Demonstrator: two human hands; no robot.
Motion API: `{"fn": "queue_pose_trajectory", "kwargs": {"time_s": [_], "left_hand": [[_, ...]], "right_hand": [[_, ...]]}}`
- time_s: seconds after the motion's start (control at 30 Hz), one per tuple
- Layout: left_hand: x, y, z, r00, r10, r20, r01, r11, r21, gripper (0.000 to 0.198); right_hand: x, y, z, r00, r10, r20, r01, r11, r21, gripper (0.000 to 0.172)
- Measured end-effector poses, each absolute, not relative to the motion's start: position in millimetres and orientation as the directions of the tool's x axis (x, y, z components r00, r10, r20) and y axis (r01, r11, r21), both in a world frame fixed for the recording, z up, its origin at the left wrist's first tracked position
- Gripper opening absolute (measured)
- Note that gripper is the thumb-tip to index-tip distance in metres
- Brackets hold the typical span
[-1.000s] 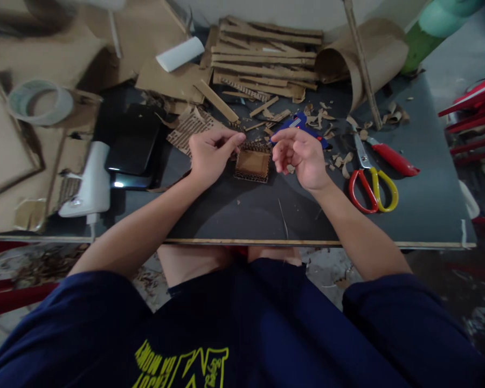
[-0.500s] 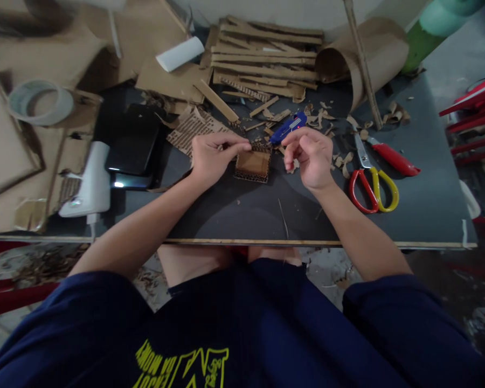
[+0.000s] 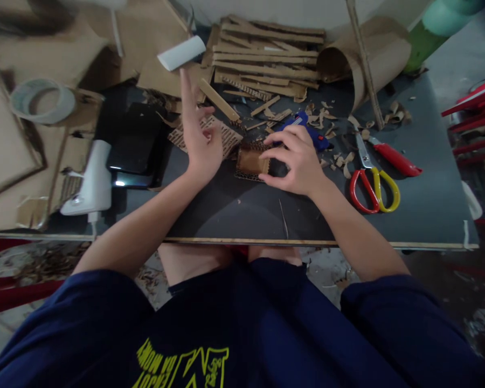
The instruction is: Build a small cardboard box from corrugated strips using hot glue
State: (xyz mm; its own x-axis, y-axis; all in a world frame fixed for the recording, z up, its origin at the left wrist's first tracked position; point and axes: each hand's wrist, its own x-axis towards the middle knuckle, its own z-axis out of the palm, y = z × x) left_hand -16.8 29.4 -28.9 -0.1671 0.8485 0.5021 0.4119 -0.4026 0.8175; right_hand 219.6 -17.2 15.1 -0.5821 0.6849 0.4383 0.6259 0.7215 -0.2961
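A small rectangular cardboard piece (image 3: 250, 160) with rough corrugated edges lies on the dark tabletop in the middle. My right hand (image 3: 293, 161) is curled around its right end, thumb at the near edge and fingers at the far edge and top. My left hand (image 3: 202, 134) is raised to the left of the piece, index finger stretched up, holding nothing. Below and behind it lies a torn sheet of corrugated cardboard (image 3: 231, 141). Just beyond my right hand a blue glue gun (image 3: 321, 139) lies on the table, partly hidden by the fingers.
Scissors (image 3: 374, 188) and a red-handled cutter (image 3: 400, 159) lie at the right. Cardboard strips (image 3: 267, 56) are stacked at the back beside a cardboard roll (image 3: 382, 54). A tape roll (image 3: 42, 101), a white device (image 3: 91, 180) and a black phone-like object (image 3: 135, 140) occupy the left.
My left hand has let go of the cardboard piece and lifted, its index finger now extended. My right hand has moved left and down onto the piece's right end.
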Motion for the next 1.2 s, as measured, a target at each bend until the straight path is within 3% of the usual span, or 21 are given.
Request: {"fn": "queue_pose_trajectory", "kwargs": {"time_s": [0.17, 0.37, 0.57, 0.77, 0.97, 1.2], "left_hand": [[-25, 40, -37, -0.168, 0.849, 0.501, 0.505, -0.363, 0.783, 0.046], [-16, 28, -32, 0.109, 0.887, 0.449, 0.63, -0.411, 0.659, 0.028], [-9, 14, -20, 0.275, 0.903, 0.33, 0.722, -0.42, 0.55, 0.024], [-9, 10, -14, 0.304, 0.846, 0.438, 0.625, -0.524, 0.579, 0.022], [-7, 4, -13, 0.32, 0.717, 0.619, 0.528, -0.678, 0.512, 0.018], [-7, 4, -12, 0.297, 0.671, 0.679, 0.566, -0.697, 0.441, 0.02]], "right_hand": [[216, -21, 14, -0.688, 0.645, 0.333, 0.613, 0.762, -0.209, 0.024], [213, -22, 12, -0.693, 0.621, 0.368, 0.597, 0.779, -0.19, 0.02], [217, -16, 12, -0.477, 0.707, 0.522, 0.693, 0.668, -0.272, 0.026], [221, -18, 13, -0.305, 0.792, 0.528, 0.718, 0.556, -0.419, 0.033], [213, -25, 17, -0.445, 0.837, 0.318, 0.573, 0.539, -0.617, 0.035], [207, -26, 14, -0.442, 0.896, 0.048, 0.307, 0.201, -0.93, 0.04]]}}
